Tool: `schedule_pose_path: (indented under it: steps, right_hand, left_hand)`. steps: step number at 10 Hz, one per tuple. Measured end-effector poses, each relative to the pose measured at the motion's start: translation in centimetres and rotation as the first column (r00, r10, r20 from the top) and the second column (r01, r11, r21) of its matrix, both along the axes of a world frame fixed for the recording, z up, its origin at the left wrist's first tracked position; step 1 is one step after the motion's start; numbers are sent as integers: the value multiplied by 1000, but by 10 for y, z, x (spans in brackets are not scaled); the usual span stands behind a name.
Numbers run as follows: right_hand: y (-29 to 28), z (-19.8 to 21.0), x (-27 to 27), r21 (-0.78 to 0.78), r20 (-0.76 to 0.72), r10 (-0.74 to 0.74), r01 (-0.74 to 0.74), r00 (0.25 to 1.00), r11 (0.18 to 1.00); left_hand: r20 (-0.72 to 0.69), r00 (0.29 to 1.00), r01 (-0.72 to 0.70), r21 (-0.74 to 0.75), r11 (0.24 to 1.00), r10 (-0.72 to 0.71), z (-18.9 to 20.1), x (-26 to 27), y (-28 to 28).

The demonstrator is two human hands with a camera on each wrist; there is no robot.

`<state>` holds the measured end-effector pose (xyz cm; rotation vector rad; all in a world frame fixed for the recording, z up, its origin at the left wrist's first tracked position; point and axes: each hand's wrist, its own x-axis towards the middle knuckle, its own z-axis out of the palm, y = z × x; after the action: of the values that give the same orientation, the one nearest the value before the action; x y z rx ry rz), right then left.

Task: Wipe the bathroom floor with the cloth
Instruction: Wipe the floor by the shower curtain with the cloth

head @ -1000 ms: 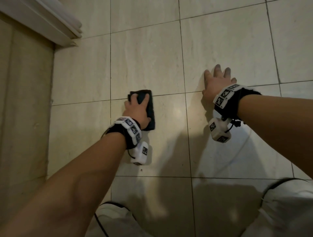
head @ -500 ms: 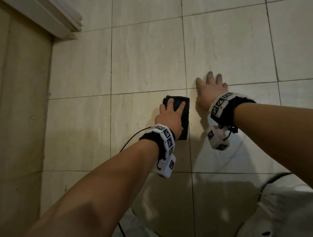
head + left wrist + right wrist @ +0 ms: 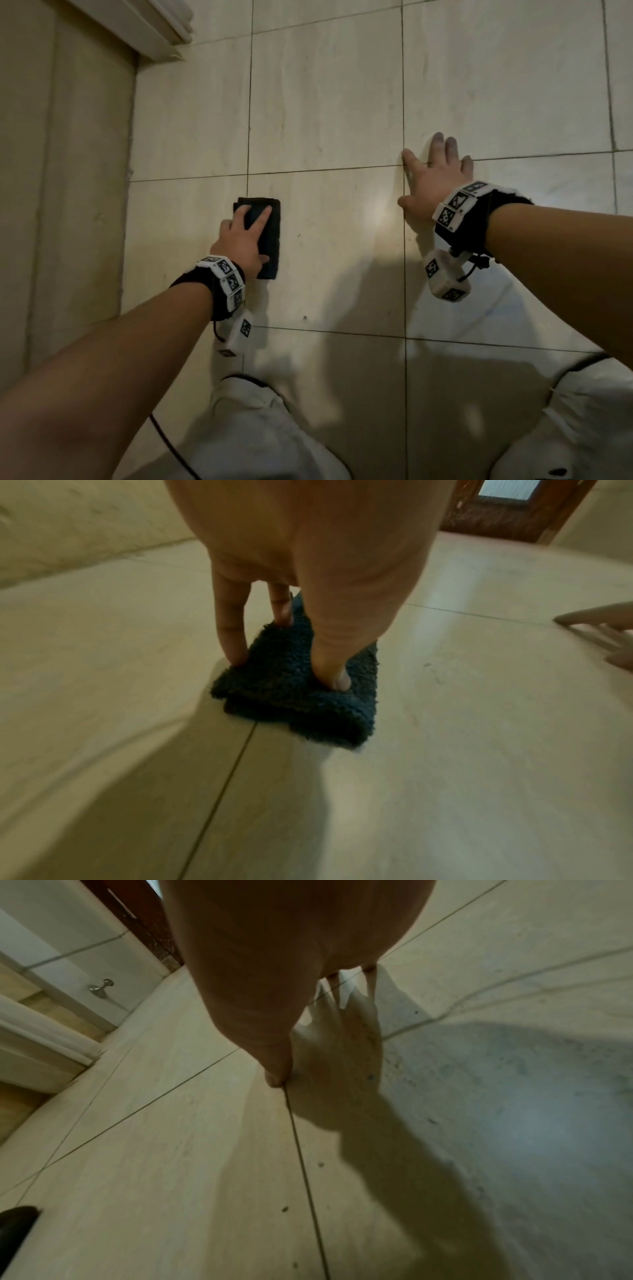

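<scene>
The floor [image 3: 325,102] is laid in large, pale, glossy square tiles divided by thin dark grout lines, and broad bare tile is seen ahead and to the right. To the left it is bounded by a beige wall [image 3: 61,171], with a white moulded frame [image 3: 150,31] at the far left corner. A dark, thick, fuzzy cloth [image 3: 270,236], folded into a compact rectangle, lies flat on the floor near that wall, just beside a grout crossing. It is pressed down by the left hand [image 3: 241,245], fingers spread over its top and thumb sunk into the pile. The right hand [image 3: 431,178] is laid flat and released on the tile, well apart from the cloth, fingers splayed across a grout line.
</scene>
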<state>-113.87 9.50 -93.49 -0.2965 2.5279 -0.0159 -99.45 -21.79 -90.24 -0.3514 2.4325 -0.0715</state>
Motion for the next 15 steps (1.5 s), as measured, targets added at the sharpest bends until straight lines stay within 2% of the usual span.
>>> schedule_pose_path:
  steps: [3, 7, 9, 10, 13, 15]
  right_hand:
    - [3, 2, 0, -18, 10, 2, -2, 1000, 1000]
    - [3, 3, 0, -16, 11, -5, 5, 1000, 1000]
    - [1, 3, -2, -24, 30, -11, 12, 999, 1000]
    - [2, 3, -2, -25, 26, -11, 12, 1000, 1000]
    - [4, 4, -3, -45, 31, -14, 16, 999, 999]
    - [4, 5, -1, -59, 11, -15, 16, 1000, 998]
  left_hand:
    - [49, 997, -56, 40, 998, 54, 0, 30, -5]
    - [27, 998, 54, 59, 997, -55, -2, 78, 41]
    - [13, 999, 35, 71, 997, -36, 1, 71, 62]
    - [-7, 997, 72, 98, 993, -72, 1, 64, 85]
    - [-68, 984, 174, 192, 966, -163, -1, 44, 188]
    - [-96, 977, 206, 222, 953, -189, -5, 41, 201]
